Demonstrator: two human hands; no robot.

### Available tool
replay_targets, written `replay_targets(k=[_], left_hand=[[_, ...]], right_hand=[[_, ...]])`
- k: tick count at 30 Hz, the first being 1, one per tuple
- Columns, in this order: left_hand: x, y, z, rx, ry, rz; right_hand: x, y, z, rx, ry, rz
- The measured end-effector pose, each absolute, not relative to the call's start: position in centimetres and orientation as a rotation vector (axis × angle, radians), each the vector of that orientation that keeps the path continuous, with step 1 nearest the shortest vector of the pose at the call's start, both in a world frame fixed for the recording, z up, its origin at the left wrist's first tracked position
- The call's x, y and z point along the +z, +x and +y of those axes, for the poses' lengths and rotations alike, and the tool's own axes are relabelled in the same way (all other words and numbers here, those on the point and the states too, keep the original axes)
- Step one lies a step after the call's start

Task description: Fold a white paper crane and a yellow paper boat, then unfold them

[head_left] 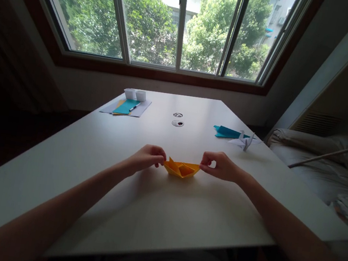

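A: What's being held, & where?

B: An orange-yellow folded-paper boat (184, 172), held upright by both ends over the near-middle of a broad white smooth-topped table (162, 211). Its hollow's turned up & twd the viewer.

A: Resting or lifted?

B: Can't be told for sure; the underside's seen v. close to the tabletop.

A: Grip, L side?

B: Narrow. The boat's L tip is pinched by the bare left hand (149, 158), fingers curled in. A pointed paper flap is raised just beside it.

A: & R?

B: Narrow too. The R tip is pinched btwn thumb & forefinger of the bare right hand (220, 166), w/ a small loop formed by the two.

A: What's set round abt?

B: Far R, a teal folded-paper dart (226, 132) is laid near the table's edge, w/ a white folded-paper crane (244, 142) set next to its R end. Far centre, two flat round discs (177, 123) are placed one behind the other; markings too small to be read.

A: Far L?

B: A bright blue paper sheet (125, 106) is laid over white sheets (145, 106), w/ a slim pen (134, 107) set along its R side. Two small white boxes (130, 94) are stood side by side at the back.
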State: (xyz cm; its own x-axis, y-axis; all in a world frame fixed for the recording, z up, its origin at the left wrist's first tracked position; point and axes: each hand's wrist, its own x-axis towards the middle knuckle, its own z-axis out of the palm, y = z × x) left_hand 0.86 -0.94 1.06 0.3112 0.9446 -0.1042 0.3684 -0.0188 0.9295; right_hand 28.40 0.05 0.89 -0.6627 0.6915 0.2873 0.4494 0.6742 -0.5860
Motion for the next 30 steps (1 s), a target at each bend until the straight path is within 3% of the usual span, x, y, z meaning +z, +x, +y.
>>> replay_targets(k=[12,30], left_hand=[[0.5,0.9,-0.7,0.717,1.677,1.218],[0.8,2.6,-2.7,0.891,2.405,1.14]], right_hand=[[1.2,27.8,-0.6,0.733,-0.793,-2.44],[0.6,26.3,-1.7,0.772,-0.655,-2.583]])
